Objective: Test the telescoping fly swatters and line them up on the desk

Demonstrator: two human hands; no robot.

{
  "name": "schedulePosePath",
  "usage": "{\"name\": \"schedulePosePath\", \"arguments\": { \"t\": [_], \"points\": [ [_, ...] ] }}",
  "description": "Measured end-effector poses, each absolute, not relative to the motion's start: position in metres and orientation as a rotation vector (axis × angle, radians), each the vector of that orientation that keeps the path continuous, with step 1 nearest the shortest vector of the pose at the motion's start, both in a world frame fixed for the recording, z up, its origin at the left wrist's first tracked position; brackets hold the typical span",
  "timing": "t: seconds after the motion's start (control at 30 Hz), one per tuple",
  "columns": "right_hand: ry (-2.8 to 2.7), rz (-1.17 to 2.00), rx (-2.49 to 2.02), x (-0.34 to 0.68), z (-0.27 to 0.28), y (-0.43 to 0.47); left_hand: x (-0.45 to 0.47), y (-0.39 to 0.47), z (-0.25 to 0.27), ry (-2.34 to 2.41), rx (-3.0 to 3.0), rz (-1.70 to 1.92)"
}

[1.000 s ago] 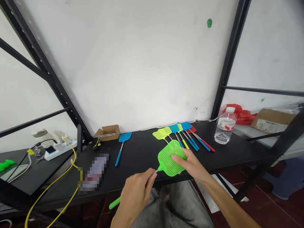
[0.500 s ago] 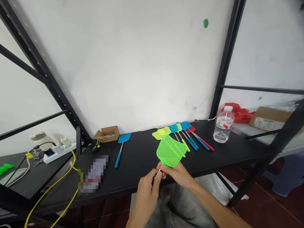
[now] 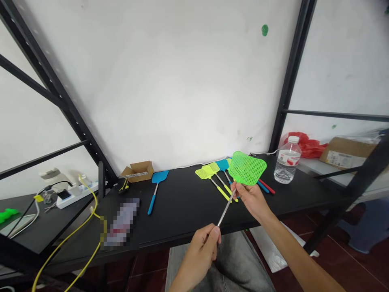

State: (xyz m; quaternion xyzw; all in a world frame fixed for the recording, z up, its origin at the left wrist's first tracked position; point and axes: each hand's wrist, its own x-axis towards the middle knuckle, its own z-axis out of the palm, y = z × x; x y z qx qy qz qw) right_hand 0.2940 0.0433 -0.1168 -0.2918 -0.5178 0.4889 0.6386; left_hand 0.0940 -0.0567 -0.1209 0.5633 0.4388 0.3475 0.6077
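Observation:
A bright green fly swatter (image 3: 247, 168) with a perforated head is held up over the desk's front edge. My right hand (image 3: 249, 198) pinches it just below the head. My left hand (image 3: 204, 245) is closed around the lower end; the handle there is hidden in the fingers. Between the hands a thin metal rod shows, slanting up to the right. Behind it lie yellow-green fly swatters (image 3: 204, 172), blue ones (image 3: 222, 164) and a red handle (image 3: 267, 186), partly covered by the green head. Apart on the left lies one blue fly swatter (image 3: 160, 177).
On the black desk (image 3: 182, 211) stand a water bottle (image 3: 287, 160) at right and an open cardboard box (image 3: 138, 172) at back left. A blurred packet (image 3: 121, 223) lies front left, near a yellow cable (image 3: 69, 237). Black metal posts (image 3: 293, 77) frame both sides.
My hands have moved apart, the right up and rightward with the green head, the left slightly down. The swatter's metal rod now shows extended between them.

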Motion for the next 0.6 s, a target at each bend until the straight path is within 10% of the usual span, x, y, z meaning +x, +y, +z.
{"name": "schedulePosePath", "arguments": {
  "t": [0.6],
  "points": [
    [-1.201,1.423,-0.676,0.25,-0.122,0.02,0.131,-0.058,-0.143,0.908,0.877,0.974]
  ]
}}
